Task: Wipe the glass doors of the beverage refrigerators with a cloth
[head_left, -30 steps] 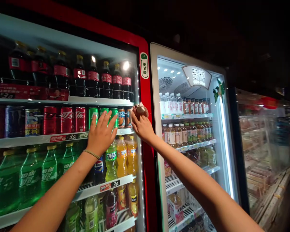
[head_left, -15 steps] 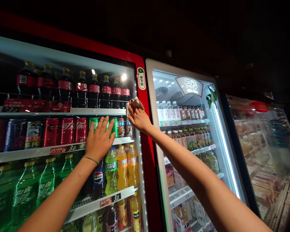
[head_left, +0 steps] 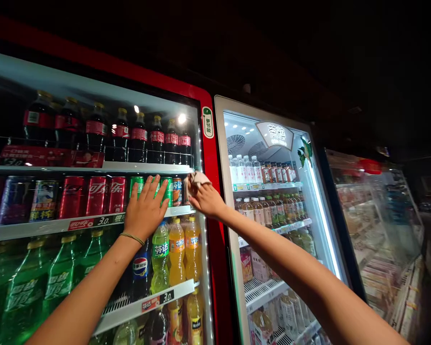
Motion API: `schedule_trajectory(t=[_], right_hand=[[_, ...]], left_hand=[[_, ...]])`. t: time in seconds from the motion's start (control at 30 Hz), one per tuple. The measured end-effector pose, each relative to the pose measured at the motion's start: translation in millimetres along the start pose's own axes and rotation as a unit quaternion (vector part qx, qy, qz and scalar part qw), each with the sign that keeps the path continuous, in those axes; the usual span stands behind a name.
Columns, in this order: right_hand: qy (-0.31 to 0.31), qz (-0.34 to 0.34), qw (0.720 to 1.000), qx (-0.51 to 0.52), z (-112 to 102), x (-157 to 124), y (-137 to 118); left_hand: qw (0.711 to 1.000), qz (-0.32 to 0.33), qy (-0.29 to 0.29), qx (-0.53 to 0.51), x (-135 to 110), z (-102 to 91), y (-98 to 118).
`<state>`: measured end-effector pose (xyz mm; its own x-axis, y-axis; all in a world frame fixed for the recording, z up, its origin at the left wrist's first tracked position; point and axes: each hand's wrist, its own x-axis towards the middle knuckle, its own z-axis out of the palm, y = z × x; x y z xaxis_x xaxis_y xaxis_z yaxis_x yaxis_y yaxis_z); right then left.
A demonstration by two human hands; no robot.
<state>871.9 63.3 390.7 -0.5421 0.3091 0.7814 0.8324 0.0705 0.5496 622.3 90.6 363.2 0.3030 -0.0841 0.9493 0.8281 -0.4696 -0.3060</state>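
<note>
My left hand [head_left: 145, 206] lies flat with fingers spread on the glass door [head_left: 93, 143] of a red drinks fridge, over the green cans [head_left: 165, 189] on the can shelf. My right hand [head_left: 203, 197] is closed on a small pale cloth [head_left: 196, 179], pressed against the glass near the door's right edge beside the red frame [head_left: 215, 191]. Dark cola bottles [head_left: 129, 136] stand on the top shelf, red cans [head_left: 100, 194] on the shelf below, and green bottles [head_left: 39, 278] and orange bottles [head_left: 185, 244] lower down.
To the right stands a lit white-framed fridge [head_left: 273, 215] with water and tea bottles on wire shelves. Further right is a glass-fronted chiller [head_left: 380, 230] in dim light. The space above and around the fridges is dark.
My right hand with the cloth went up the glass near the top shelf and has come back down and slightly left. My left hand stays flat on the glass.
</note>
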Motion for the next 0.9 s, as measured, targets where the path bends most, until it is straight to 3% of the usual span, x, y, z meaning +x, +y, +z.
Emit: schedule_trajectory(t=[0.13,0.23,0.33,0.47,0.57,0.67,0.77,0.83,0.9], right_hand=[[0.044,0.075,0.996,-0.002,-14.7,68.4,32.6],[0.067,0.112,0.991,0.003,-18.3,83.2,28.3],[0.048,0.084,0.995,-0.012,-10.0,44.3,-4.6],[-0.009,-0.02,1.0,-0.015,14.5,-51.0,-57.5],[-0.042,-0.114,0.993,0.001,26.2,-89.5,-65.3],[-0.053,-0.118,0.992,-0.002,21.0,-71.7,-41.2],[-0.017,-0.014,1.0,-0.019,6.7,-32.3,-19.7],[0.017,0.044,0.999,-0.019,3.0,-22.7,-24.6],[0.03,0.064,0.997,-0.008,8.7,-38.6,-47.2]], left_hand=[[1.0,0.0,0.003,0.001,-0.4,0.6,-0.2],[1.0,0.001,0.006,-0.005,-0.9,0.6,-0.9],[1.0,0.0,0.007,-0.023,-1.1,0.3,-1.5],[0.999,-0.002,0.009,-0.042,-1.0,0.2,-1.9],[0.999,-0.005,0.006,-0.051,-0.9,0.4,-1.8],[0.998,-0.01,0.005,-0.064,-1.1,0.2,-1.5],[0.998,-0.011,0.003,-0.069,-1.1,-0.7,-1.1],[0.998,-0.012,-0.002,-0.065,-0.8,-2.0,-0.7],[0.998,-0.015,-0.012,-0.063,-0.4,-3.8,0.0]])
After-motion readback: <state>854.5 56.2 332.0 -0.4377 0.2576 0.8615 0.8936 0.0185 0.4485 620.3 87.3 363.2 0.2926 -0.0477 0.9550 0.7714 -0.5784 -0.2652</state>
